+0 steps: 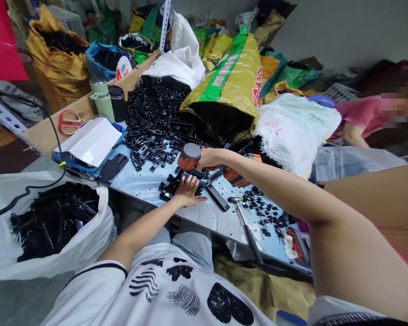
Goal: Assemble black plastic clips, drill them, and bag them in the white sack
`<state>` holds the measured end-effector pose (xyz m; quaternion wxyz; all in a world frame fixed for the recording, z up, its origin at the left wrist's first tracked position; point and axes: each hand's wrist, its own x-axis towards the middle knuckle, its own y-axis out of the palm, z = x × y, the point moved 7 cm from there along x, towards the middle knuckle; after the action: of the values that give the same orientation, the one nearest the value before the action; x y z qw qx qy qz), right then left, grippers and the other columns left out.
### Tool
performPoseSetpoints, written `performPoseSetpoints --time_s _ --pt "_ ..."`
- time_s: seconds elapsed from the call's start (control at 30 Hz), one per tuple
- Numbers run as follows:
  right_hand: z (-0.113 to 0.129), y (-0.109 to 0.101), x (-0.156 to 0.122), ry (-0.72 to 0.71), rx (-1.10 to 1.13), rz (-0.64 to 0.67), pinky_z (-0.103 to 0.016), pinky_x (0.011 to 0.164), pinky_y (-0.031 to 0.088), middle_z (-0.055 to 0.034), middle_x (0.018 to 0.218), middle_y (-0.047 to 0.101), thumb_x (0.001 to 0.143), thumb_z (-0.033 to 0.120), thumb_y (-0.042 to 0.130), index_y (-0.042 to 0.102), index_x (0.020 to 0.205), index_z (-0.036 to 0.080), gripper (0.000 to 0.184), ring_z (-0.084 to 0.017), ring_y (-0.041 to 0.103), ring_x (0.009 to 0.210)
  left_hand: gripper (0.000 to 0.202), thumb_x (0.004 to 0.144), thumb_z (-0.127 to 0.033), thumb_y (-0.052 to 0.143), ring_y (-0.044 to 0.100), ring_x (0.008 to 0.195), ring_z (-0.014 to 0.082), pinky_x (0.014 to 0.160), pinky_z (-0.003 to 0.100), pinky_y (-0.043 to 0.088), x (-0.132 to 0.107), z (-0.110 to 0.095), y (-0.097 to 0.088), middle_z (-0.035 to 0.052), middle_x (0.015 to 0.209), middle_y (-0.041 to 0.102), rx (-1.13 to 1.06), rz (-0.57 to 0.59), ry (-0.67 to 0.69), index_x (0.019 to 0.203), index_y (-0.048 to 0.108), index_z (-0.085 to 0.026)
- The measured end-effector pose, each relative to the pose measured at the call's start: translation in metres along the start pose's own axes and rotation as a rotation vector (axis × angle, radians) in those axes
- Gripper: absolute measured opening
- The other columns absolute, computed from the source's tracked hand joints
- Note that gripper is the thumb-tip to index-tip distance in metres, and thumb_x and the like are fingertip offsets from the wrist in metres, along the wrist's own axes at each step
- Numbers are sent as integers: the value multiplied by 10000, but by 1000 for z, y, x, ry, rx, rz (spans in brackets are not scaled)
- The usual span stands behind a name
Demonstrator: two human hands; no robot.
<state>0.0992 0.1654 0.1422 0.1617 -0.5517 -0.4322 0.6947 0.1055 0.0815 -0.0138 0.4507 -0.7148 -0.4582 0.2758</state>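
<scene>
My right hand [211, 157] is wrapped round an orange and black cordless drill [189, 159]. Its round grey end points up toward me, and its bit is hidden. My left hand [188, 192] lies with fingers spread and thumb out on several black plastic parts [170, 186], just below the drill. Beside that hand, a long black plastic bar [218, 198] rests on the blue tabletop [143, 181]. A hammer [246, 226] with a dark handle lies to the right, its handle reaching over the front edge.
A heap of black clips [153, 117] spills from a white sack. Beyond stand a yellow sack [238, 68] and a white sack [292, 127]. Small black pieces [265, 208] scatter rightward. Scissors [70, 122], a green bottle [102, 100] and a parts bag [105, 213] are left. A person [357, 115] sits right.
</scene>
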Motion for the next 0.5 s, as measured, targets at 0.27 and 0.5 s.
performPoseSetpoints --time_s 0.27,0.5 --pt "21 12 -13 -96 -53 64 -239 503 399 -32 618 611 609 292 654 676 732 145 192 -170 562 595 835 827 -725 210 201 1376 311 1124 503 107 -7 -2 -10 145 1473 309 59 -145 -2 1375 372 -116" --pt "38 19 -19 -120 -134 22 -249 540 399 -50 588 607 616 303 646 679 694 137 186 -184 571 621 791 842 -704 216 237 1355 314 1084 510 196 -8 -3 -10 140 1467 320 33 -110 -2 1378 360 -140"
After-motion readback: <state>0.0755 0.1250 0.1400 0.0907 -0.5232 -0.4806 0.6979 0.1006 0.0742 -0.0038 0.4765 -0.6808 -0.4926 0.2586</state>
